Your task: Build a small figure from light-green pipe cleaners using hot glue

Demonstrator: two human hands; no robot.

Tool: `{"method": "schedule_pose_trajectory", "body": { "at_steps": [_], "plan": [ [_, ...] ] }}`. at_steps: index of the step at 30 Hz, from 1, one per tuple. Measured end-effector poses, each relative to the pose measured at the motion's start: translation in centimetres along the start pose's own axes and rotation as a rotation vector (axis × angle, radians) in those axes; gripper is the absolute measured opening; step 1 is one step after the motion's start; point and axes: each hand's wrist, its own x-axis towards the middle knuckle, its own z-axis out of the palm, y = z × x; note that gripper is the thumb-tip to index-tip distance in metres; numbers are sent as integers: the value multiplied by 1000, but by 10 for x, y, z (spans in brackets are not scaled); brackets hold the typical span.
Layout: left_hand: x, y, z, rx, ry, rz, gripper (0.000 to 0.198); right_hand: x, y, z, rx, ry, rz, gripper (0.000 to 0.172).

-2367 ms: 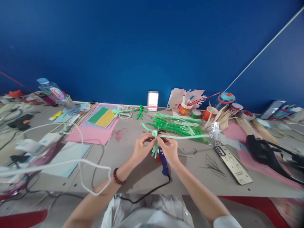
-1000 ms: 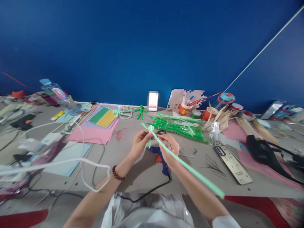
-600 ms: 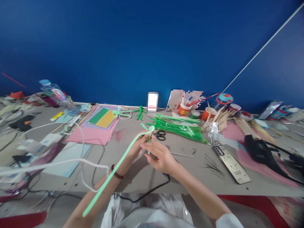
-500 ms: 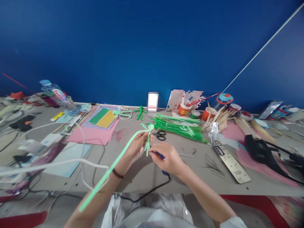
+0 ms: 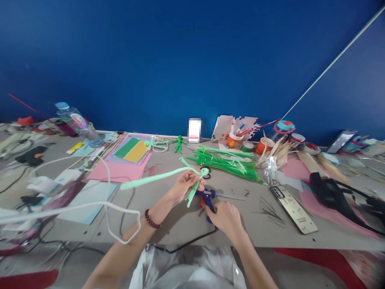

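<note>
While the left hand (image 5: pixel 183 185) pinches one pale green fuzzy-stem figure (image 5: pixel 191 194), lower centre of frame, and the right hand (image 5: pixel 227 216) touches one blue glue gun (image 5: pixel 208 194) just right of it, closure unclear, the likely hazard is a scorched hand or figure, should the gun swing left.

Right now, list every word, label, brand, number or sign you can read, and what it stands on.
No text can be read for certain.
Bottle label: lettering too blurred.
Orange cup with pens: yellow marking too small.
Ragged paper: characters too small.
Phone case: print too small.
Upright screen: pixelated.
</note>
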Motion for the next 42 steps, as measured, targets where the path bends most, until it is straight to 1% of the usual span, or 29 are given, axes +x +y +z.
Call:
{"method": "schedule_pose_trajectory", "body": {
  "at_steps": [3, 5, 7, 10, 14, 17, 20, 24, 27, 30, 32, 34, 37, 40, 42],
  "plan": [
    [1, 4, 1, -8, -6, 24, 27, 3, 5, 5, 119, -12, -12, 49],
    [2, 7, -1, -30, 12, 24, 22, 4, 10, 6, 206, -24, -12, 50],
    [3, 10, -4, -28, 56, 37, 20, 5, 16, 6, 306, -40, 6, 49],
    [5, 14, -11, 13, 133, 68, 21, 4, 27, 2, 433, -42, 42, 47],
    [7, 18, -17, -3, 183, 102, 23, 3, 44, 1, 605, -25, 111, 41],
    [8, 20, -17, -10, 206, 127, 20, 3, 55, 5, 811, -38, 183, 37],
    [8, 20, -17, -12, 228, 124, 19, 2, 59, 8, 1118, -24, 212, 36],
    [9, 18, -18, 7, 279, 117, 19, 1, 55, 5, 1534, -31, 117, 32],
    [10, 15, -18, 37, 340, 124, 20, 2, 47, -3, 1692, -102, -9, 28],
    [11, 12, -19, 95, 391, 128, 21, 5, 38, -10, 1744, -165, -152, 27],
    [12, 9, -20, 183, 412, 134, 21, 7, 32, -12, 1784, -159, -213, 22],
    [12, 7, -21, 303, 435, 149, 21, 10, 25, -12, 1829, -149, -250, 19],
    [12, 4, -21, 454, 451, 205, 22, 13, 15, -8, 1856, -164, -317, 24],
    [12, 3, -19, 500, 423, 263, 23, 15, 8, -3, 1855, -184, -344, 25],
    [12, 2, -17, 464, 408, 258, 19, 15, 4, 0, 1853, -193, -338, 26]
  ]
}}
